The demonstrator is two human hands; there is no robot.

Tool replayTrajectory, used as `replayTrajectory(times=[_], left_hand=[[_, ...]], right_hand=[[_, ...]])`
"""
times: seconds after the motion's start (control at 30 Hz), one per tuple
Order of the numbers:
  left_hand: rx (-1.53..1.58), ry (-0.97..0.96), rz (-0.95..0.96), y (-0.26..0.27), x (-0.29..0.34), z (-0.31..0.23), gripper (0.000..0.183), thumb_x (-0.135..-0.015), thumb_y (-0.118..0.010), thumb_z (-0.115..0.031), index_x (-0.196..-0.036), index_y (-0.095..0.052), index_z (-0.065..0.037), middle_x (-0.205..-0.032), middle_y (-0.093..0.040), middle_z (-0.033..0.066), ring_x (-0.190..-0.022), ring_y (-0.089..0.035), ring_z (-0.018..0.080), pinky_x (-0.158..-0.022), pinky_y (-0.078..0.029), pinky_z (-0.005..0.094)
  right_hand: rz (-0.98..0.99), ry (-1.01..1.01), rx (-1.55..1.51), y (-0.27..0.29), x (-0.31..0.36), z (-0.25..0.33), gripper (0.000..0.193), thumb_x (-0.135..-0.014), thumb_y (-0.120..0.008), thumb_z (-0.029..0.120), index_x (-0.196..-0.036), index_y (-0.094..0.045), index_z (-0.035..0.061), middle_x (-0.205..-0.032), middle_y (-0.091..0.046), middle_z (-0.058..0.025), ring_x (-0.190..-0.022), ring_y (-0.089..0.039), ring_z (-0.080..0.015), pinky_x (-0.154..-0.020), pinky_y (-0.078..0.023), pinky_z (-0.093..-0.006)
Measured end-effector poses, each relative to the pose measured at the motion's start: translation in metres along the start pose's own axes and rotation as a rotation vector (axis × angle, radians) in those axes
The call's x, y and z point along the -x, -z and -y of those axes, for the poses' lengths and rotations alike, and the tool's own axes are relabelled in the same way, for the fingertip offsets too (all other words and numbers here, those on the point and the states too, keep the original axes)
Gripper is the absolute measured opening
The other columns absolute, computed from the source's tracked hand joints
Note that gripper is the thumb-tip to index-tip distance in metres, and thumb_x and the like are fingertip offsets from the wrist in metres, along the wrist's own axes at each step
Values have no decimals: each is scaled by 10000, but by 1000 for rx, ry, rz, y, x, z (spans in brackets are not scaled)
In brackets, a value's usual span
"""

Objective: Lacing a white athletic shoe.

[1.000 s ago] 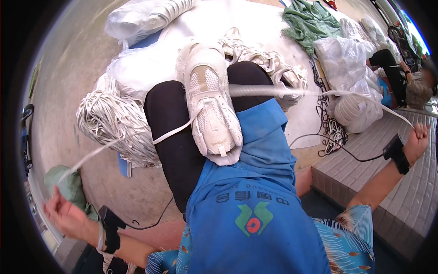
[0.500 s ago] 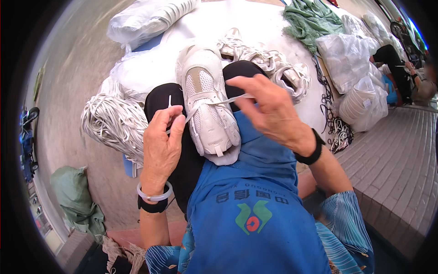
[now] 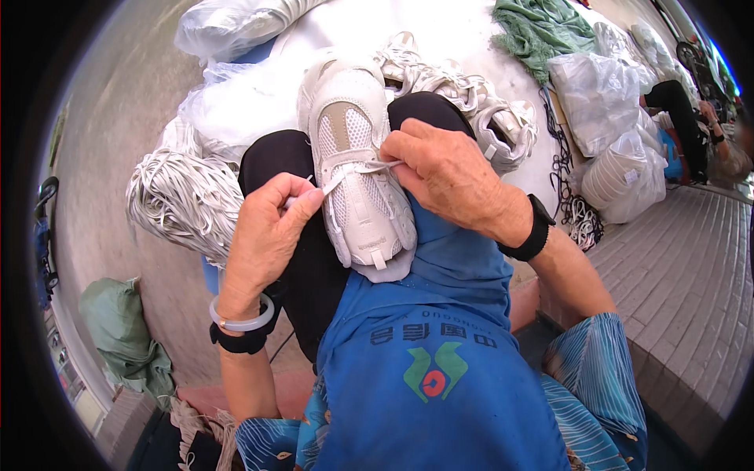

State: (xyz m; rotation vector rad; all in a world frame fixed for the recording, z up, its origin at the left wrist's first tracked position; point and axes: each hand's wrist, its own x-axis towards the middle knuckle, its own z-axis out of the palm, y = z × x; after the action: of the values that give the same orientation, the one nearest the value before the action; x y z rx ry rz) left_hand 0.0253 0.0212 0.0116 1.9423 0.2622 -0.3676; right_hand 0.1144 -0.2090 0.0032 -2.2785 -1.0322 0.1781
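Observation:
A whitish sneaker [image 3: 357, 188] with a tan-and-mesh front lies lengthwise on my lap, its toe pointing away from me. A pale shoelace [image 3: 345, 174] runs across it through the lacing holes. At the left of the shoe, my left hand [image 3: 267, 224] pinches one end of the lace between thumb and fingers. My right hand [image 3: 452, 177] closes on the other end, close against the shoe's right side. Between the two hands the lace is stretched across the shoe. The fingertips of my right hand are partly hidden.
A thick bundle of white laces [image 3: 184, 200] lies left of my knee. Several laced sneakers [image 3: 503, 129] rest on the white sheet ahead. Bagged goods [image 3: 620, 180] and a green cloth [image 3: 542, 35] are to the right. A green sack [image 3: 122, 334] stands at lower left; another person [image 3: 699, 125] sits far right.
My right hand has come down and in toward the shoe, its fingers closing on the lace. My left fingers have closed up and moved slightly. The lace looks more drawn in.

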Motion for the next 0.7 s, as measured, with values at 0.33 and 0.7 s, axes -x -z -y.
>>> replayTrajectory(times=[0.33,0.7], left_hand=[[-230,-95,-34,15,-20,-13,226,-964,-565,-208,-863,-557,-6,-696,-434,-59,-645,-364,52,-567,-333,223],[-176,-82,-58,5,-10,-14,95,-874,-643,-89,-922,-605,-16,-740,-500,-59,-640,-395,29,-577,-353,187]], right_hand=[[-188,348,294,8,-20,-16,104,-741,-601,39,-820,-536,61,-771,-495,-67,-655,-604,-241,-570,-502,-333],[63,-265,-448,8,-10,-11,215,-823,-643,206,-866,-663,-4,-679,-617,-134,-629,-609,-241,-602,-484,-326]])
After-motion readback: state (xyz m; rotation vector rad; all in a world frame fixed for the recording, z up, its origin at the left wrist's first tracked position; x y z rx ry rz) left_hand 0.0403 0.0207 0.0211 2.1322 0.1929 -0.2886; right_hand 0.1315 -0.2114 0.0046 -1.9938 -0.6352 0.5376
